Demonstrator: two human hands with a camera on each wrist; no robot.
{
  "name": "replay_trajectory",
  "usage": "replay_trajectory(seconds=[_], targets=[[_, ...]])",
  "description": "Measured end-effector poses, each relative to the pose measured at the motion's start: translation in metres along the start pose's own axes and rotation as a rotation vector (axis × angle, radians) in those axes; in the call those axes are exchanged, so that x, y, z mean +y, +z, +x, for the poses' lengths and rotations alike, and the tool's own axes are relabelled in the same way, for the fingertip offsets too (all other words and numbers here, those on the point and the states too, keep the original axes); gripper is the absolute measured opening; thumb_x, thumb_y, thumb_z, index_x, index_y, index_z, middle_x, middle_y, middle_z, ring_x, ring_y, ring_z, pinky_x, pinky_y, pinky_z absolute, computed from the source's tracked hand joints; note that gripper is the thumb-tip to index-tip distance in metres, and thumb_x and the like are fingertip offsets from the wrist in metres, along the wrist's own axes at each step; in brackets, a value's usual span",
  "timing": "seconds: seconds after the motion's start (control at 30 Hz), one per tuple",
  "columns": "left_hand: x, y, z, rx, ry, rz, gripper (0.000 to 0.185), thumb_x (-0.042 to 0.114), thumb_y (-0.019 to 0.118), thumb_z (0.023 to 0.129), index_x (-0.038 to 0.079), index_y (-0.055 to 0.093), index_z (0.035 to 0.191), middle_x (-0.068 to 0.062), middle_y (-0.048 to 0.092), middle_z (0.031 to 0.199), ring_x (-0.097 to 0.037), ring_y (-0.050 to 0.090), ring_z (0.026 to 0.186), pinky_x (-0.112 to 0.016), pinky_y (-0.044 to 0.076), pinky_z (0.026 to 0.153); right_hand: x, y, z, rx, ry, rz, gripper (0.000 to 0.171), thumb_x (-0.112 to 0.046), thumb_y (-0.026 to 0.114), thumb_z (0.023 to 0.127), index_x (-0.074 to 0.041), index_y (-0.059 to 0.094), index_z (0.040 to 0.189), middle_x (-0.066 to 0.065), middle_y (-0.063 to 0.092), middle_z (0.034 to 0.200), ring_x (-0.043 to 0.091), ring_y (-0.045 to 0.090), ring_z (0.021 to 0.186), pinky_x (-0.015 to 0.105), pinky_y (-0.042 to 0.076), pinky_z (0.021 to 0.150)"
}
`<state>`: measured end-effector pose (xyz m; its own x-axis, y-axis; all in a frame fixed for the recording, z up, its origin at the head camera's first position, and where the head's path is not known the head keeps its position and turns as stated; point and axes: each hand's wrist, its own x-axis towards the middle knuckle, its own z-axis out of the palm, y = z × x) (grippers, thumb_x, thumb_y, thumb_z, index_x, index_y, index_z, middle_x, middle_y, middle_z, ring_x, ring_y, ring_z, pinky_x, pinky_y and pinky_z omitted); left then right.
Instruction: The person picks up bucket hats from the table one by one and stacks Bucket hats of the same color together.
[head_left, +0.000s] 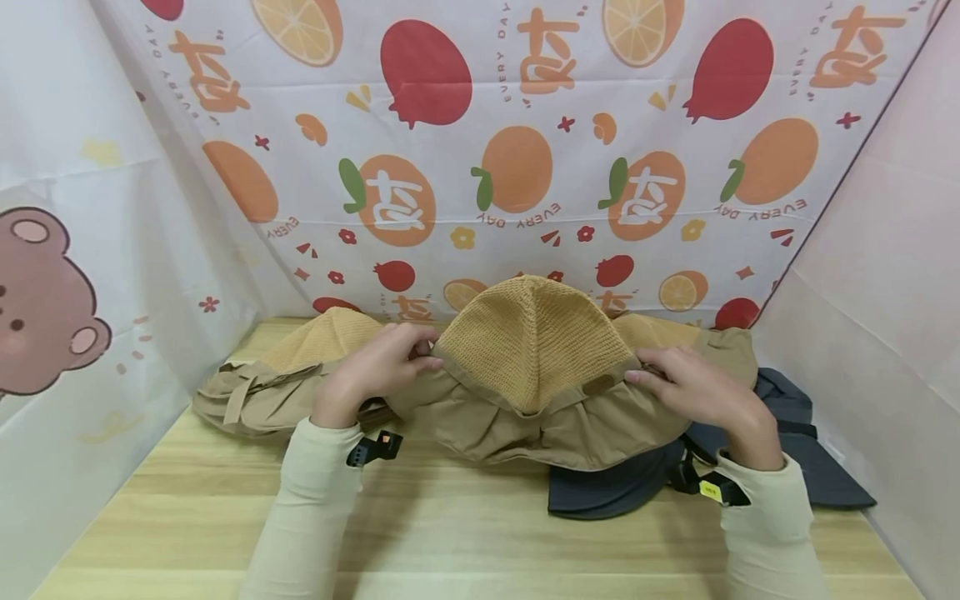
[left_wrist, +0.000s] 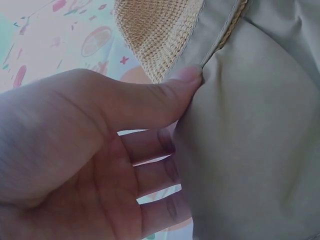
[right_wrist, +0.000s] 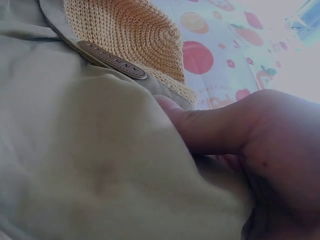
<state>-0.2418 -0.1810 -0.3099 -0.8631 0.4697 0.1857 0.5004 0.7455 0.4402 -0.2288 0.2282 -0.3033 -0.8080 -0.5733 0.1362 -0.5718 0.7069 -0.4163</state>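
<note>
The backdrop cloth (head_left: 525, 183) bears "EVERY DAY", upside down, beside orange prints.

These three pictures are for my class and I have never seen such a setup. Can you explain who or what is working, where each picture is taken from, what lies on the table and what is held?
No machine here: a person works with two bare hands and wears three cameras. The wide picture comes from a camera on the head, looking down at a wooden table with printed cloth walls around it. The two close pictures come from cameras on the wrists.

The left hand and the right hand each pinch the brim of a tan hat with a woven crown. In the left wrist view the thumb presses on the brim's fabric; the right wrist view shows a small label at the crown's base.

Another tan hat lies to the left, and a dark grey hat lies partly under the held one.
</note>
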Motion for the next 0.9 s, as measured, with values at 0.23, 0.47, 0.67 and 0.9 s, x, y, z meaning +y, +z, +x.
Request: replay_trajectory(seconds=[0.23, 0.47, 0.67, 0.9], targets=[[0.001, -0.002, 0.000, -0.010, -0.020, 0.008, 0.009, 0.008, 0.073, 0.094, 0.010, 0.067, 0.088, 0.004, 0.044, 0.062, -0.010, 0.039, 0.059, -0.028, 0.034, 0.063, 0.002, 0.001, 0.003, -0.003, 0.008, -0.005, 0.029, -0.021, 0.060, 0.105, -0.016, 0.053, 0.077, -0.009, 0.035, 0.063, 0.003, 0.035, 0.054, 0.023, 0.032, 0.056], [-0.001, -0.001, -0.002, -0.015, -0.016, 0.013, 0.004, 0.009, 0.073, 0.095, 0.008, 0.069, 0.094, 0.003, 0.052, 0.066, -0.010, 0.045, 0.062, -0.028, 0.039, 0.065, 0.002, 0.003, 0.004, -0.017, 0.007, 0.040, 0.030, -0.019, 0.061, 0.104, -0.015, 0.052, 0.076, -0.009, 0.035, 0.063, 0.003, 0.036, 0.054, 0.023, 0.033, 0.056], [-0.004, 0.000, -0.005, -0.006, 0.007, 0.022, 0.023, 0.004, 0.078, 0.089, 0.004, 0.068, 0.108, 0.001, 0.059, 0.074, -0.012, 0.051, 0.070, -0.029, 0.043, 0.071, 0.003, 0.006, 0.006, -0.007, 0.004, 0.015, 0.029, -0.019, 0.061, 0.105, -0.016, 0.052, 0.077, -0.010, 0.036, 0.063, 0.003, 0.037, 0.055, 0.023, 0.034, 0.056], [-0.005, -0.011, -0.009, 0.015, -0.033, -0.018, 0.027, 0.004, 0.078, 0.089, 0.000, 0.070, 0.114, -0.004, 0.069, 0.088, -0.015, 0.060, 0.081, -0.034, 0.051, 0.078, 0.005, 0.009, 0.010, 0.062, 0.057, 0.010, 0.032, -0.019, 0.059, 0.106, -0.014, 0.052, 0.075, -0.006, 0.037, 0.063, 0.006, 0.037, 0.055, 0.023, 0.034, 0.057]])
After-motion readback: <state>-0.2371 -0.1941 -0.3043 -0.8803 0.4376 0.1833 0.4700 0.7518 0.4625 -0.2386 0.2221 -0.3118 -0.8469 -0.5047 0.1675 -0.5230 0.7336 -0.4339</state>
